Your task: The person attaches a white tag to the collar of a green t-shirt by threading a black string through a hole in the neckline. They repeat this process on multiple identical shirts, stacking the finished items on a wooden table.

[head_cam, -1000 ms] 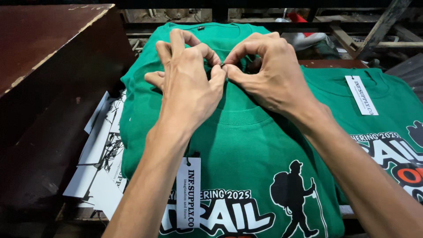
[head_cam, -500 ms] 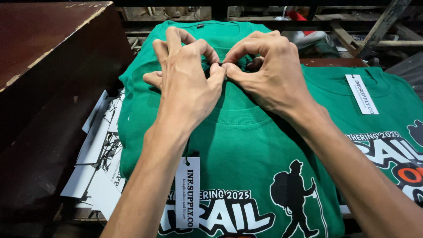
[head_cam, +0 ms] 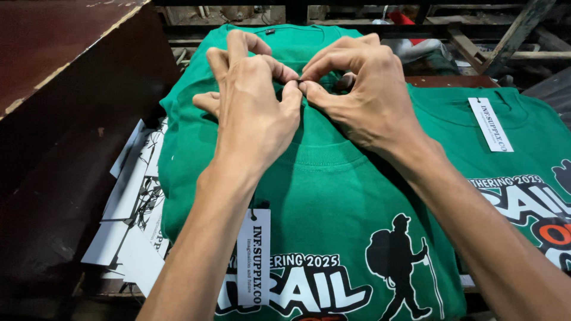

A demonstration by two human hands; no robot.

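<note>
Pinched together at the fingertips, your left hand [head_cam: 253,113] and right hand [head_cam: 372,95] meet just above the neckline of the green T-shirt [head_cam: 321,196], thumbs and forefingers closed on something very small and dark at the point where they touch. What that small thing is cannot be made out; your fingers cover nearly all of it. The other fingers of both hands curl loosely over the collar area.

That shirt lies flat at the centre of the view, on top of a stack of green cloth, with its ribbed collar just at 6 o'clock from your hands. A long white rectangular hang tag [head_cam: 253,255] with dark print lies on the shirt at 6 o'clock from your left wrist, partly under your forearm. The white chest lettering and the black hiker figure [head_cam: 399,264] sit lower, cut off by the bottom edge.

At 3 o'clock a second green shirt [head_cam: 523,148] carries its own white tag [head_cam: 491,123], lying tilted; its print runs off the right edge. At 9 o'clock white printed sheets [head_cam: 134,202] poke out from under the stack, half hidden by a dark brown board [head_cam: 53,53].
</note>
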